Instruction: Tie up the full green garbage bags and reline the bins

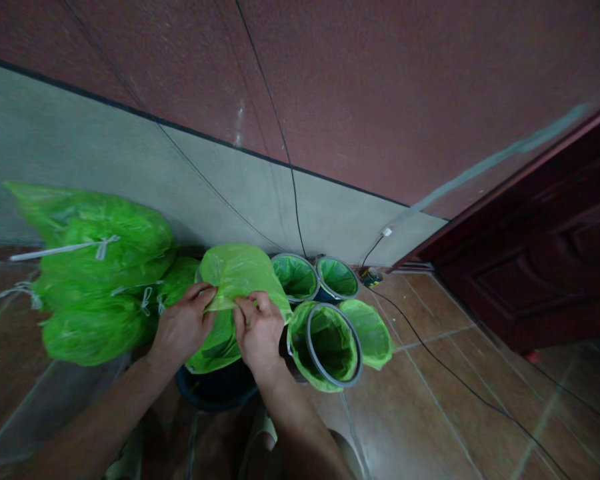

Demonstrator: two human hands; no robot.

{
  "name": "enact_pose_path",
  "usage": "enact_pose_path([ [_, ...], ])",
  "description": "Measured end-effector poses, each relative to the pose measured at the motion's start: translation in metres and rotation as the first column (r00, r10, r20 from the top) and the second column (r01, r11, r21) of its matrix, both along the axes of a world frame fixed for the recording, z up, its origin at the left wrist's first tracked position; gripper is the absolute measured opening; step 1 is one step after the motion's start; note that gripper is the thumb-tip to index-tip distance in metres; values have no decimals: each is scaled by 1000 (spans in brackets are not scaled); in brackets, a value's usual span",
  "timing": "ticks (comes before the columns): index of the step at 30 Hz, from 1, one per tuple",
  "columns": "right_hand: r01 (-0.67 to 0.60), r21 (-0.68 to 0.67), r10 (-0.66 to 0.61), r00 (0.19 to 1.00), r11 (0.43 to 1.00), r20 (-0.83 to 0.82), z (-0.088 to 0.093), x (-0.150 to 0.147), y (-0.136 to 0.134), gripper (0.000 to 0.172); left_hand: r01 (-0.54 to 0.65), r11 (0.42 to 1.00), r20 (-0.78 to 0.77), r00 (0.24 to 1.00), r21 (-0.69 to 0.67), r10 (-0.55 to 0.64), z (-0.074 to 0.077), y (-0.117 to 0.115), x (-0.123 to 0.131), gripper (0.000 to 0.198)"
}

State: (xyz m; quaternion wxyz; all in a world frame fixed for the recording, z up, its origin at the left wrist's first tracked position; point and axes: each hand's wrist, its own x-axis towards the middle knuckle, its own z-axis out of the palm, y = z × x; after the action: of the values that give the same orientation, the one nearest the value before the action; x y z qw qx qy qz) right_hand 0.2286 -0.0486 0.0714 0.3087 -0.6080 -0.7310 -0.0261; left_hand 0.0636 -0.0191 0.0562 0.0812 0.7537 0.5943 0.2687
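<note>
A bright green plastic bag (245, 270) hangs spread over a dark bin (217, 390) on the floor in front of me. My left hand (187, 323) pinches the bag's near edge on the left. On the right, my right hand (259, 327) grips the same edge, fingers bent over it. Between and below the hands, part of the green film droops toward the bin's mouth. Just right of my right hand stands a bin lined in green (300, 347), with a loose grey ring (357, 353) tilted on its opening.
Several stuffed green bags (100, 273) with white ties are heaped at the left by the wall. Two lined bins (296, 277) (337, 278) stand against the wall. A black cable (445, 370) crosses the tiled floor toward a dark red door (530, 267).
</note>
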Motion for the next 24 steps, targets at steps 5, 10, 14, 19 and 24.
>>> enact_pose_path([
  [5, 78, 170, -50, 985, 982, -163, -3, 17, 9, 25, -62, 998, 74, 995, 23, 60, 2, 5, -9, 50],
  [10, 260, 203, -169, 911, 944, -377, 3, 49, 16, 28, -209, 972, 154, 969, 103, 192, 11, 15, -35, 50],
  [14, 428, 115, -327, 814, 896, -479, 4, 76, 20, 27, -287, 948, 166, 950, 138, 264, 15, 20, -51, 48],
  [19, 493, -80, -498, 838, 866, -223, 9, 80, 13, 35, -298, 948, 153, 948, 116, 279, 18, 19, -51, 44],
  [24, 422, -69, -422, 907, 904, 20, 6, 56, 9, 70, -207, 968, 176, 968, 141, 182, 16, 15, -38, 39],
])
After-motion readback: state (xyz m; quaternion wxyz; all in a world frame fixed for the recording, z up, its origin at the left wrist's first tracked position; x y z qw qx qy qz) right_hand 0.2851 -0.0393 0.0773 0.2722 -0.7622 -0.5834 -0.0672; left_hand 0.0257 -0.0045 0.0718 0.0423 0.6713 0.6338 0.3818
